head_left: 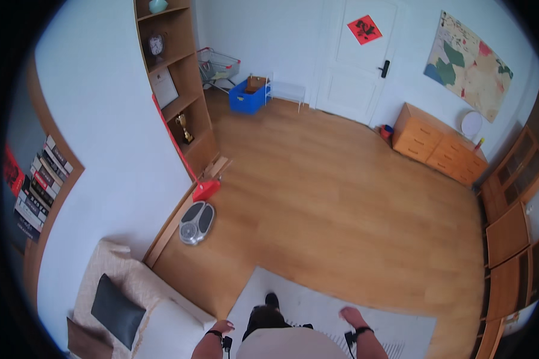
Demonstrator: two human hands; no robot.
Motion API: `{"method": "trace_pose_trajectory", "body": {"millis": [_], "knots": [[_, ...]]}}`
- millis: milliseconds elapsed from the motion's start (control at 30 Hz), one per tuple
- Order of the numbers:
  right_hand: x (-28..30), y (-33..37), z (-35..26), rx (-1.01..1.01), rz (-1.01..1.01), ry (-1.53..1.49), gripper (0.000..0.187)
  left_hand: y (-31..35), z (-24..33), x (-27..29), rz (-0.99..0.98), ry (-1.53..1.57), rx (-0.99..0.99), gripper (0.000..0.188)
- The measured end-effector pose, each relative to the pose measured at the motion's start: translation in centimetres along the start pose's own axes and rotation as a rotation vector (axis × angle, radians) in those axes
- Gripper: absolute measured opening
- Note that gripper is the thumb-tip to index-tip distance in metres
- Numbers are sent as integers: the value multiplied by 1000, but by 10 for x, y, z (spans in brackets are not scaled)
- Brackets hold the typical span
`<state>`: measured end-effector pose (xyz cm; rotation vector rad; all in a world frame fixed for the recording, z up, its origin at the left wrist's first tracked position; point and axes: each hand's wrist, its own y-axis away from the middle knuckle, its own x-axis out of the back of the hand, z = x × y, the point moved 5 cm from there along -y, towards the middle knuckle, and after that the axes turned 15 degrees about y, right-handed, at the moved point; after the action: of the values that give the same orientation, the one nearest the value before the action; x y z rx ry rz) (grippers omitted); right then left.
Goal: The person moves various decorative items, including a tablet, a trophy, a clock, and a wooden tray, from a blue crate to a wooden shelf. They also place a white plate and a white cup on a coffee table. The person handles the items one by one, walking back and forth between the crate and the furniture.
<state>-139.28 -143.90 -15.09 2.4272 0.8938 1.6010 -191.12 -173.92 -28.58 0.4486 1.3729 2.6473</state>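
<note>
My left hand (224, 326) hangs low beside my body, near the sofa's end, its fingers loosely apart and nothing visible in it. On the other side, my right hand (354, 317) is held out above the grey rug (395, 317), its fingers slightly bent, also with no object showing. Each wrist wears a dark band with a small device. One dark shoe (272, 300) shows on the rug ahead of my body. Neither hand touches any furniture.
A sofa (173, 323) with a dark cushion (117, 310) stands at left. Past it are a grey scale (197, 222), a red dustpan (206, 190) and a shelf unit (203, 125). A blue crate (247, 100), a white door (353, 72) and a wooden drawer chest (419, 142) are farther off.
</note>
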Motion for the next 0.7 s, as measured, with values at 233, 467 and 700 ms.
{"method": "trace_pose_trajectory", "body": {"millis": [233, 467, 700], "knots": [[-59, 59, 136, -905, -394, -737, 19, -68, 284, 173, 415, -2, -327, 32], [-31, -29, 116, -903, -537, -644, 23, -121, 413, 248, 354, 14, -438, 34], [92, -287, 122, -602, -429, -522, 18, -136, 330, 314, 554, 2, -140, 33]]}}
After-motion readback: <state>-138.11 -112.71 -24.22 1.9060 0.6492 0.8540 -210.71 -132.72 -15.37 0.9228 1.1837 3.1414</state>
